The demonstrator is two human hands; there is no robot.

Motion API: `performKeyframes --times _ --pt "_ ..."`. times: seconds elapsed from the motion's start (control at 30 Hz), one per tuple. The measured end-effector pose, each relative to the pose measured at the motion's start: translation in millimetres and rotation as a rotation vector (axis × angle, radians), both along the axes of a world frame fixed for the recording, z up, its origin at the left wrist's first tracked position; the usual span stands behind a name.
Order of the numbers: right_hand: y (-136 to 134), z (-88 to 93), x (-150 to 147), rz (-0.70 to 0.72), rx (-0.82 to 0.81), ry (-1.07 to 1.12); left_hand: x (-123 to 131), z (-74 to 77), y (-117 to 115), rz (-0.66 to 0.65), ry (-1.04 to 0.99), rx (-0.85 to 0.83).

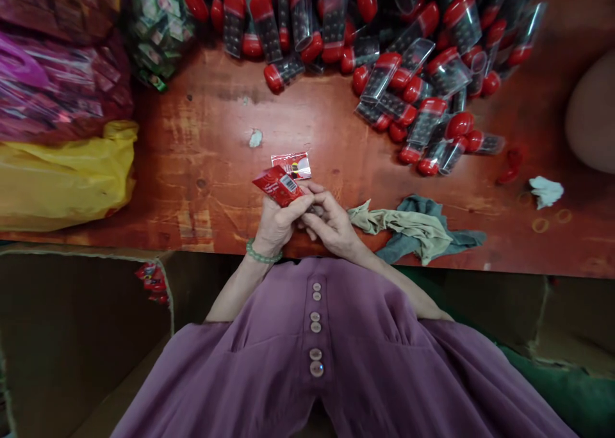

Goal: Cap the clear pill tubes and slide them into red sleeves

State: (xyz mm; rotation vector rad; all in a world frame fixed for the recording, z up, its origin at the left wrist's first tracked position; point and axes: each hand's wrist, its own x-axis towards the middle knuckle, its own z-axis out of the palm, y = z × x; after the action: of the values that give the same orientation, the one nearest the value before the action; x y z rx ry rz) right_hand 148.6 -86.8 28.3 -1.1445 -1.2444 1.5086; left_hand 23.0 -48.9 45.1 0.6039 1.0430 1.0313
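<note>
Near the table's front edge, my left hand (281, 223) grips a shiny red packet (277, 185) with a white barcode label. The thumb lies along the packet's lower right end. My right hand (331, 223) meets the left one there, its fingers bent and closed at that same end. Whatever sits between the right fingers is hidden. Just beyond the packet, a flat red and white card or wrapper (300, 164) lies on the wooden table (216, 130), partly covered by the packet. A green bead bracelet (263, 252) circles my left wrist.
Many red-capped clear tubes with dark balls (423, 127) are heaped at the back and right. Bags, one yellow (67, 182), fill the left side. Crumpled cloths (418, 227) lie right of my hands, with white tissue (546, 191) farther right. Open cartons (86, 323) stand below the table edge.
</note>
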Motion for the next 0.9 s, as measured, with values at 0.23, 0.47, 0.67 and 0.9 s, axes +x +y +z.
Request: performKeyframes --times 0.23,0.47,0.67,0.9 --pt "4 5.0 2 -0.014 -0.122 0.179 -6 -5.7 -6 0.051 -0.113 0.052" --pt "-7 1.8 -1 -0.154 0.038 -0.032 9 0.9 -19 0.100 -0.042 0.047" --pt "-7 8.5 0 -0.083 0.051 0.038 3 4.2 -19 0.103 -0.043 0.111" --pt "-14 11.2 6 -0.008 0.095 -0.001 12 11.9 -26 0.147 0.023 0.153"
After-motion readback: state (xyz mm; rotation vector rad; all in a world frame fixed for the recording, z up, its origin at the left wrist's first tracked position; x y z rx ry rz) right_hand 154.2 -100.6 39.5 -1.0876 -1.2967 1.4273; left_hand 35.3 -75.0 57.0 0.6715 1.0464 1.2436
